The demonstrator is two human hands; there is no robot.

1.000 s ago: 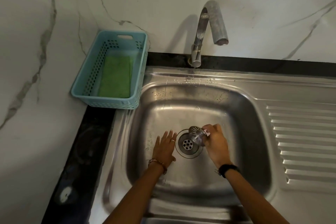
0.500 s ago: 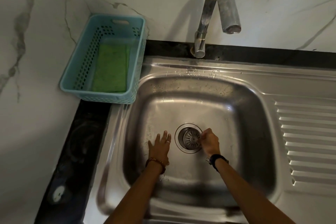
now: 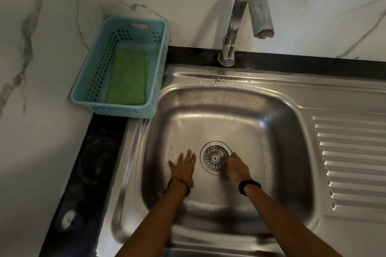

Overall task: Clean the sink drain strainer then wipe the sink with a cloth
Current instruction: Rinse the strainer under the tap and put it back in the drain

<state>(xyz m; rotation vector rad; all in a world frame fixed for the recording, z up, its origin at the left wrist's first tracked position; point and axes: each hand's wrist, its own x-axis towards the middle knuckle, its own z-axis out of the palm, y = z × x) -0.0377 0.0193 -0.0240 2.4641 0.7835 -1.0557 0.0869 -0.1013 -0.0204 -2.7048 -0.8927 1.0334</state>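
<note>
The round metal drain strainer lies flat in the drain hole at the bottom of the steel sink. My right hand is just right of it, fingers curled with the tips pinched on the strainer's right edge. Left of the drain, my left hand lies flat on the basin floor with fingers spread, holding nothing. A green cloth lies in the light blue basket at the sink's back left corner.
A curved metal faucet rises behind the basin with its spout over the back edge. A ribbed drainboard runs along the right. A black counter strip borders the sink's left side. Marble walls close the back and left.
My right hand lowered the strainer from above the open drain and set it flat into the hole. My left hand stayed pressed on the basin floor.
</note>
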